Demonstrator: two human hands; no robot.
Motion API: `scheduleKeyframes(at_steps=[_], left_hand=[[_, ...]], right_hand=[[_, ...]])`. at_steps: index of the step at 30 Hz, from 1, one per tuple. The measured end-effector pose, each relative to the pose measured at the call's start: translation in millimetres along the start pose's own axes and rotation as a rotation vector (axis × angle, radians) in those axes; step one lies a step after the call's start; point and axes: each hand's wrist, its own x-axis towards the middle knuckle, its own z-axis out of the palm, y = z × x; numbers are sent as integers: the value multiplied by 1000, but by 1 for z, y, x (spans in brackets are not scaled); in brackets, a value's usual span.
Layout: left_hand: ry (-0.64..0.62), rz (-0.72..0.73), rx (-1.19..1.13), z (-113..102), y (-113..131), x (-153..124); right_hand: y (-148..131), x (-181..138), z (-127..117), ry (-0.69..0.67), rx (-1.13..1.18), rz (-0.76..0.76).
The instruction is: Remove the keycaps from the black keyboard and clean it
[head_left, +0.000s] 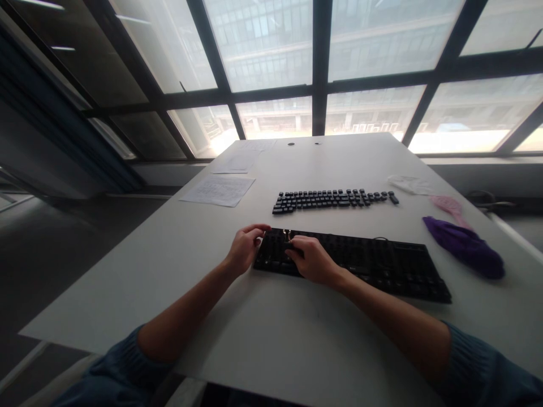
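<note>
The black keyboard [382,263] lay slightly aslant on the white counter [127,282], its left end in front of the person. The left hand [244,249] held that end at its upper corner, the fingers closed on the edge. The right hand [316,261] was over the keyboard's left part, its thumb and fingers pinched together on a small dark-handled tool [287,236] with metal prongs, probably a keycap puller, though the fingers hid much of it.

Behind the keyboard, and apart from it, loose black keycaps [326,199] stood in close rows, laid out much like a keyboard and more thinly spread toward the right. To the right of the keyboard lay a purple cloth [464,249], with a pink object [449,209] just behind it and a crumpled clear plastic bag [409,185] farther back. Printed sheets [218,190] lay along the counter's left side. Large dark-framed windows [258,45] rose beyond its far edge.
</note>
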Motion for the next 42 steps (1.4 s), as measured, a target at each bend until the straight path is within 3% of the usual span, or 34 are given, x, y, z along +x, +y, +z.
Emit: scheduleKeyframes(at_steps=[2, 5, 7, 9, 14, 19, 28, 32, 35, 39, 42], left_hand=[[-82, 135, 223, 0, 4, -5], [-388, 396, 563, 0, 12, -12], [-580, 528, 703, 0, 14, -15], [-654, 599, 774, 0, 11, -15], [-597, 634, 819, 3, -1, -14], [-531, 586, 810, 7, -1, -19], [-472, 704, 782, 12, -2, -22], [-388, 630, 796, 11, -2, -23], [-395, 665, 835, 11, -1, -23], [-465, 773, 870, 12, -1, -22], [-409, 778, 807, 11, 0, -21]], right_hand=[[0, 0, 0, 7, 23, 9], [0, 1, -1, 13, 62, 12], [0, 1, -1, 15, 84, 14], [0, 1, -1, 17, 94, 17], [-2, 0, -3, 11, 89, 8], [-4, 1, -4, 92, 113, 6], [-4, 4, 1, 156, 67, 31], [1, 6, 1, 188, 141, 183], [5, 8, 0, 198, 253, 290], [7, 11, 0, 209, 289, 316], [8, 12, 0, 229, 312, 333]])
